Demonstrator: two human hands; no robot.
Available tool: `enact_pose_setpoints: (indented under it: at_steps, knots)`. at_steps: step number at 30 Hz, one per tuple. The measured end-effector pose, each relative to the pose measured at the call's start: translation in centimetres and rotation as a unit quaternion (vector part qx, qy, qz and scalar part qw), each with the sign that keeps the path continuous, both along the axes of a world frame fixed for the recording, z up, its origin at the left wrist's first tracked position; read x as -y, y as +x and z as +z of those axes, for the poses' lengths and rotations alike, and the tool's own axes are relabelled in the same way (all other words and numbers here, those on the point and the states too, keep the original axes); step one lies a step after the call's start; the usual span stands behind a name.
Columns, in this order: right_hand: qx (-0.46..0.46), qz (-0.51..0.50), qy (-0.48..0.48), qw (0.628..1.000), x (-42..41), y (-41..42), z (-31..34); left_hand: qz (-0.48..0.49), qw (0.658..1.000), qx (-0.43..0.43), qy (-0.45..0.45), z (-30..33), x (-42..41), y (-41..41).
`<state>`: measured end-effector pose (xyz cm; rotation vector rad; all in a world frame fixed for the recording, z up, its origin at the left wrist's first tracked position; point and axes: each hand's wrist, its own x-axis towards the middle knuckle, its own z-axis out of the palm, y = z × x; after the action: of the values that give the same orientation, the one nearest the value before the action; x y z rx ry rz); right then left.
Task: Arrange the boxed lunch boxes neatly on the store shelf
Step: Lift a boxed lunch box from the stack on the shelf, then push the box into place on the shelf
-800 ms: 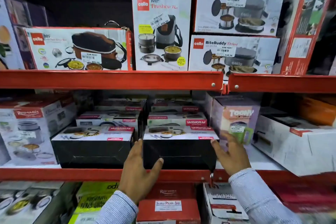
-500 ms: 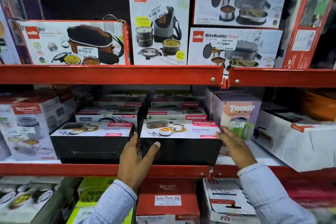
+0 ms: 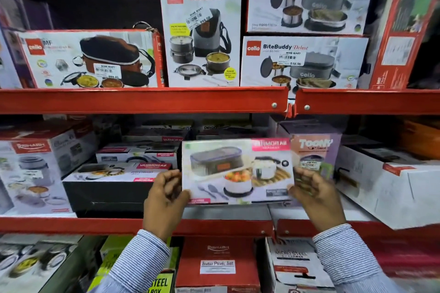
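Note:
A Varmora lunch box carton (image 3: 238, 171) is tipped up on the middle shelf so its printed picture face looks at me. My left hand (image 3: 165, 194) grips its left edge and my right hand (image 3: 314, 191) grips its right edge. Beside it on the left a matching black carton (image 3: 114, 185) lies flat, with more of the same stacked behind it. The red middle shelf rail (image 3: 71, 225) runs just below my wrists.
A purple Toony box (image 3: 314, 147) stands right of the held carton, and a white box (image 3: 390, 185) further right. A Rishabh box (image 3: 35, 166) sits at left. Cello boxes (image 3: 202, 31) fill the upper shelf (image 3: 142, 100). More cartons sit on the bottom shelf.
The right-hand carton lay flat with its black side facing me; both hands have since tilted it up so its top picture face points forward. The camera has also moved closer.

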<state>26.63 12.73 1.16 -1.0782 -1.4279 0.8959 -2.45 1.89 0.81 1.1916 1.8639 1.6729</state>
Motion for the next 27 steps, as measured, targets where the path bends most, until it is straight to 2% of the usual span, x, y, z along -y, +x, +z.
enact_pose_setpoints:
  at_steps: [2, 5, 11, 15, 17, 20, 22, 24, 27]
  knots:
    - [0.036, -0.015, -0.008, 0.999, -0.5, -0.1, -1.3, 0.015, 0.998, -0.066, -0.018, -0.9, -0.4, 0.4]
    - [0.086, -0.036, -0.03, 0.995, -1.0, -0.7, -2.6, 0.026, 0.992, -0.114, -0.041, -2.2, -1.3, 0.8]
    - [0.156, -0.042, -0.062, 0.985, -1.9, -1.4, -4.8, 0.027, 0.988, -0.122, -0.086, -4.1, -2.2, 1.8]
    - [0.16, -0.026, -0.05, 0.985, -1.6, -1.3, -4.7, 0.001, 0.986, -0.116, -0.116, -4.1, -2.0, 1.6]
    - [0.163, -0.041, -0.022, 0.985, -1.1, -1.2, -4.8, -0.005, 0.985, -0.134, -0.11, -3.7, -1.5, 1.5]
    - [0.173, -0.102, 0.076, 0.977, 0.6, -1.4, -4.9, 0.002, 0.984, -0.17, -0.058, -2.8, 0.5, 1.8]
    - [0.16, -0.116, 0.147, 0.969, 2.3, -2.5, -4.4, 0.024, 0.97, -0.241, -0.007, -2.2, 2.7, 1.8]
    - [0.149, -0.079, 0.2, 0.965, 4.2, -4.8, -3.8, 0.042, 0.942, -0.334, 0.023, -2.3, 4.9, 0.7]
    - [0.19, -0.002, 0.203, 0.961, 6.8, -9.3, -3.4, 0.078, 0.883, -0.463, 0.02, -3.1, 7.1, -2.9]
